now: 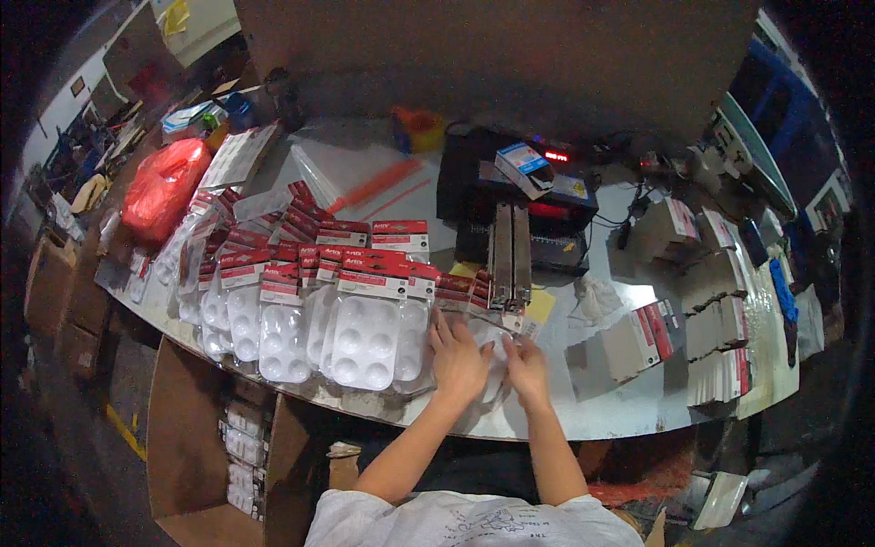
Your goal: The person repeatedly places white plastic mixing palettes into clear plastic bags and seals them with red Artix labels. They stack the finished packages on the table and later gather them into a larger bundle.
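Observation:
White plastic paint palette packs (365,337) with red and white header cards lie overlapping in a pile on the left and middle of the table. Against the pile's right edge is my left hand (458,366), fingers stretched out and spread, its thumb touching a clear palette pack (493,365). On that pack's right side my right hand (528,372) is closed, thumb and fingers pinching its edge. The pack's upper end lies beneath the long metal bars (509,255) of a black machine (469,178); the bars partly hide it.
Stacks of header cards (715,378) and a fanned row of cards (629,346) lie on the right. A small blue and white box (525,170) sits on the machine. A red plastic bag (164,190) rests far left. An open carton (187,438) stands below the table's front edge.

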The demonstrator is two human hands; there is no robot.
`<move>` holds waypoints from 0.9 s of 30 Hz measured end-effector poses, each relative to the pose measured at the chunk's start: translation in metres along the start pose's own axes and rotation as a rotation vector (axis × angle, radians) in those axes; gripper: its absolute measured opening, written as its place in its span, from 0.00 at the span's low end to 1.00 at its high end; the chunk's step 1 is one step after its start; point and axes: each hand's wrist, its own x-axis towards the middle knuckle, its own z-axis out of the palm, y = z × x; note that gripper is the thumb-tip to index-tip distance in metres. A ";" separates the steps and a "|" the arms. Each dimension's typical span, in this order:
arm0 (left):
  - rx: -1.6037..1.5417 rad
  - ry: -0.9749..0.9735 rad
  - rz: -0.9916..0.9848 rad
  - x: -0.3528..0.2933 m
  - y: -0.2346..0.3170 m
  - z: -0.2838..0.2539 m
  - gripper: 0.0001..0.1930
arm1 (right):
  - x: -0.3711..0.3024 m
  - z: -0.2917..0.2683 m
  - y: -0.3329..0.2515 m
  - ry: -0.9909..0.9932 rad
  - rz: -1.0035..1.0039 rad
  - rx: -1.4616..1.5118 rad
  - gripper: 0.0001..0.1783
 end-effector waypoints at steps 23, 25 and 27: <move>0.005 0.107 -0.224 0.020 -0.124 -0.113 0.60 | -0.108 0.003 -0.072 -0.258 -0.317 0.103 0.24; 0.009 0.171 -0.187 0.021 -0.125 -0.113 0.58 | -0.085 0.027 -0.086 -0.382 -0.167 0.453 0.23; -0.011 0.099 -0.211 0.021 -0.130 -0.115 0.57 | -0.053 0.062 -0.094 -0.386 -0.089 0.539 0.24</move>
